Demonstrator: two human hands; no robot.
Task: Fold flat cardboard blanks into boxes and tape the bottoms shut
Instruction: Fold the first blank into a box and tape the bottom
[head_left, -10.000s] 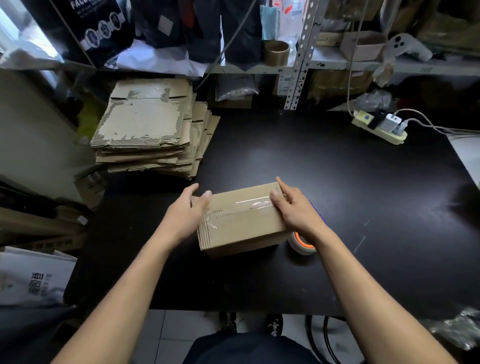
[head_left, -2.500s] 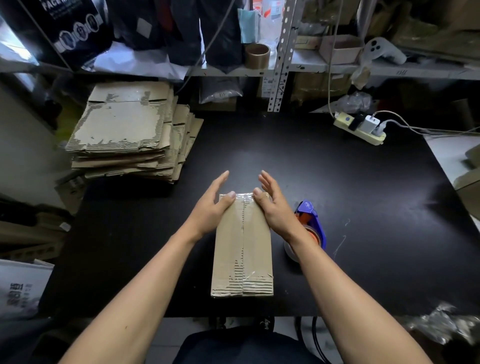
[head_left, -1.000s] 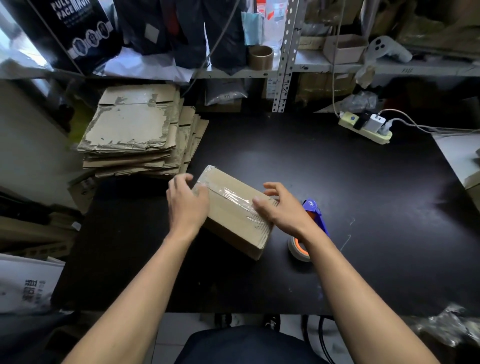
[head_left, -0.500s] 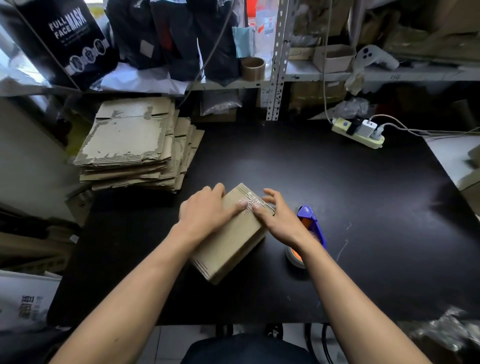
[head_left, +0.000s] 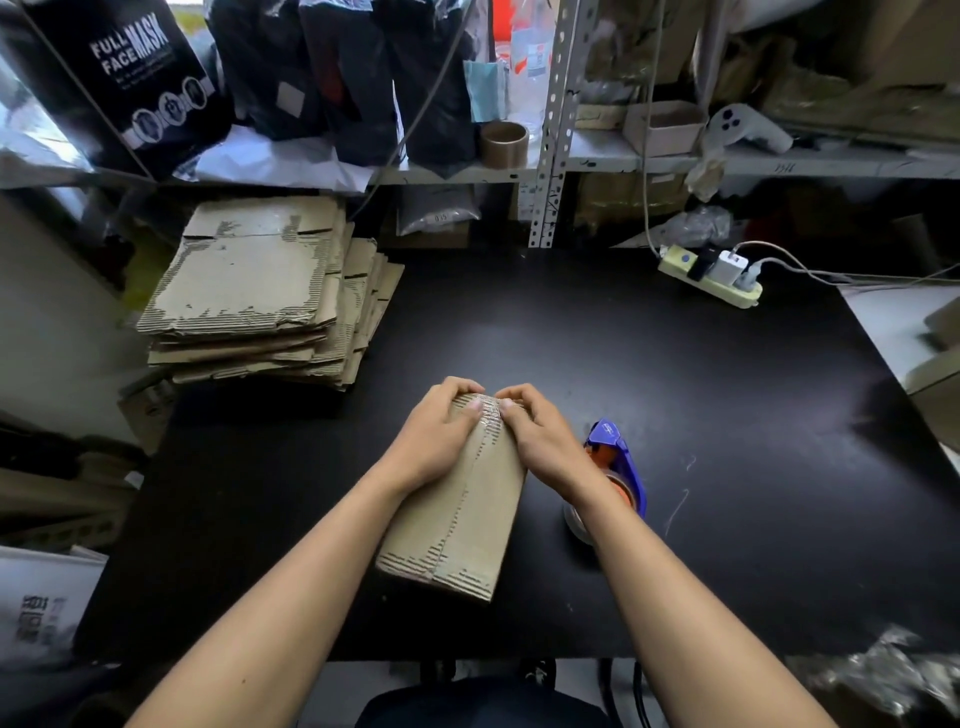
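A small brown cardboard box (head_left: 457, 525) lies on the black table (head_left: 701, 426) with its flap seam running towards me. Clear tape shines over the seam at the far end. My left hand (head_left: 431, 441) and my right hand (head_left: 545, 441) both hold that far end: the fingers curl over the far edge and the thumbs press on the tape from either side of the seam. A blue tape dispenser (head_left: 615, 457) with an orange core stands just right of my right wrist, partly hidden by it. A stack of flat cardboard blanks (head_left: 249, 280) sits at the table's back left.
A pale power strip (head_left: 711, 280) with plugs and cables lies at the back right. Metal shelving behind holds a brown tape roll (head_left: 503, 143), black bags and a small open carton (head_left: 665, 127). Crumpled plastic (head_left: 883, 670) lies at the front right edge.
The box has turned from a slant to lie lengthwise towards me. Both hands have moved to its far end, and the thumbs now press the tape there.
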